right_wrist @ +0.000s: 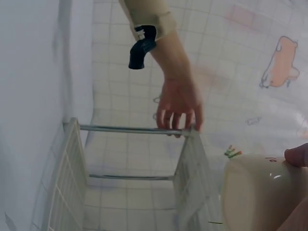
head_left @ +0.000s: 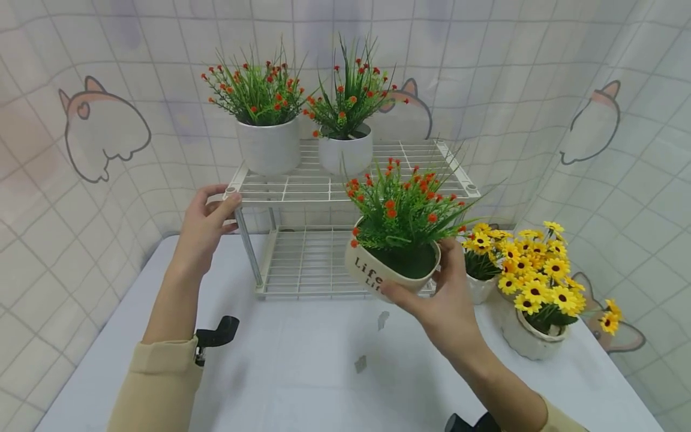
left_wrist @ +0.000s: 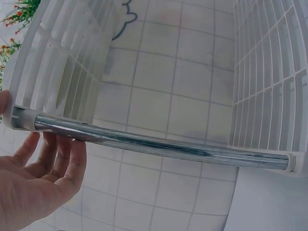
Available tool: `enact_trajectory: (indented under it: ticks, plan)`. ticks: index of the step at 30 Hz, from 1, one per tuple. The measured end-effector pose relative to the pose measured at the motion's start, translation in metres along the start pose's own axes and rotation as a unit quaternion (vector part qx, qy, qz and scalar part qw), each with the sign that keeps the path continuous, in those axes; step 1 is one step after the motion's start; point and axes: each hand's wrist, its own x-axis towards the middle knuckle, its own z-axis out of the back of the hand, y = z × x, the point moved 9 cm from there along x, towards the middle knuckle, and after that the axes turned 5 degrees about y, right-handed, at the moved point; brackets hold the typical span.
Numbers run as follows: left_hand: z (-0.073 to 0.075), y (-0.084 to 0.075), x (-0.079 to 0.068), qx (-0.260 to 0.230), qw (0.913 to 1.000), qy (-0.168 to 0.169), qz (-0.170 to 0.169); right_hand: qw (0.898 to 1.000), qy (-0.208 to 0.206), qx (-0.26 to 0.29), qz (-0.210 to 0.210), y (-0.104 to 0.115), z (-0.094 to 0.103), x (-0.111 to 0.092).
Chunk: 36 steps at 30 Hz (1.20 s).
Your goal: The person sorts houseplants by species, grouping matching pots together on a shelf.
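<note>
My right hand (head_left: pixel 450 306) grips a cream flowerpot (head_left: pixel 372 270) with "Life" lettering, holding it tilted in front of the shelf; green grass and red flowers (head_left: pixel 405 210) fill it. In the right wrist view the pot (right_wrist: pixel 255 192) shows its smooth side, with part of the thumb over it. My left hand (head_left: pixel 205 225) holds the front left corner of the white two-tier rack (head_left: pixel 302 195). Seen from the left wrist, the fingers (left_wrist: pixel 62 159) curl at the top of the chrome post (left_wrist: pixel 163 144). Two white pots (head_left: pixel 270 147) with red flowers stand on the upper tier.
Yellow flowers (head_left: pixel 540 276) in pale pots (head_left: pixel 534 342) stand on the table right of the rack. The lower tier (head_left: pixel 308 258) lies behind the held pot. Grey patches (head_left: pixel 360 363) mark the white tabletop (head_left: pixel 302 372). A tiled-pattern curtain (head_left: pixel 178 78) hangs behind.
</note>
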Motion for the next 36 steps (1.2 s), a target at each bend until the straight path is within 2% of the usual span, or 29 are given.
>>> enact_trajectory:
  ticks: [7,10,16,23,36]
  plan:
    - [0.001,0.002,0.002,-0.006,1.0000,0.003,-0.003,0.998,-0.019,0.017,0.065,0.029,0.019,0.013]
    - [0.002,0.002,0.002,-0.004,1.0000,0.002,-0.001,0.997,-0.029,0.007,0.069,0.037,0.027,0.020]
    - [0.002,0.004,0.002,-0.007,1.0000,0.000,0.004,0.998,-0.051,-0.020,0.038,0.042,0.042,0.037]
    - [0.001,0.005,0.003,-0.008,0.9999,0.003,0.005,0.995,-0.076,-0.056,0.012,0.037,0.055,0.055]
    - [0.001,0.004,0.003,-0.010,0.9999,0.005,0.005,0.994,-0.080,-0.060,-0.036,0.019,0.064,0.104]
